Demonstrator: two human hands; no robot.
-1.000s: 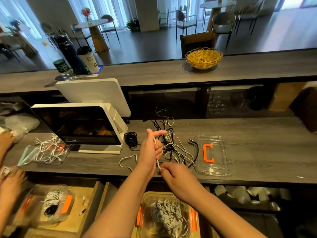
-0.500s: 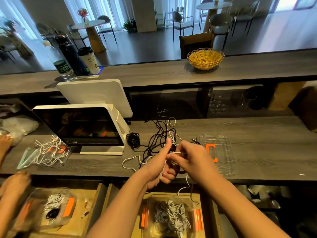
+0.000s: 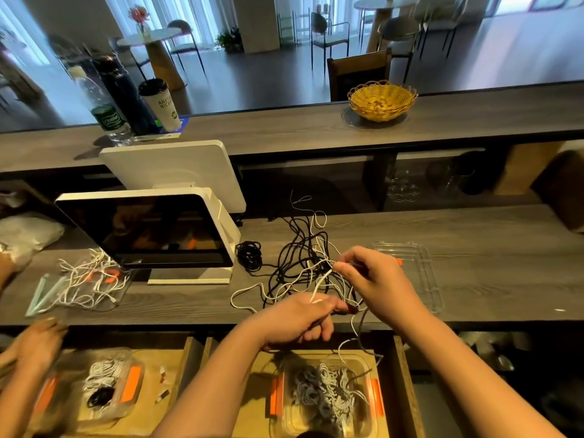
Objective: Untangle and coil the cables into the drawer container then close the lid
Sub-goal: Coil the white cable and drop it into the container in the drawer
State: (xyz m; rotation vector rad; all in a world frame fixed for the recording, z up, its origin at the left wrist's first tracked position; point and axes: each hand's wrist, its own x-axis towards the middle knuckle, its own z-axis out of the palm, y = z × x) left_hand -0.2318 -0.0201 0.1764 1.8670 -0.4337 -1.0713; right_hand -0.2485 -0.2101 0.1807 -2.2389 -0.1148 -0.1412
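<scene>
The bench (image 3: 474, 235) still carries most of the unfinished work: a loose tangle of black and white cables (image 3: 300, 263) sprawls across its middle, just right of the white screen stand (image 3: 151, 235), with one small black coil (image 3: 249, 256) already wound and lying beside it. Below the bench edge the drawer (image 3: 401, 374) stands open, and the clear container (image 3: 373, 393) with orange clips inside it already holds a good heap of coiled white and grey cable. So I would judge the job past its start but far from done: the tangle remains to be sorted, and the clear lid (image 3: 420, 279) lies on the bench to the right, not yet on the container.

The left hand (image 3: 297, 320) is closed around a white cable (image 3: 319, 287) at the bench edge, and the right hand (image 3: 376, 282) pinches a strand of the tangle, its grip closed on it; which cable that strand belongs to is hard to tell.

A second drawer on the left holds another container (image 3: 94, 384), blurred, and another person's hand (image 3: 38, 343) hovers there. The bottom of the near container is cut off by the frame, so how full it is I cannot say.
</scene>
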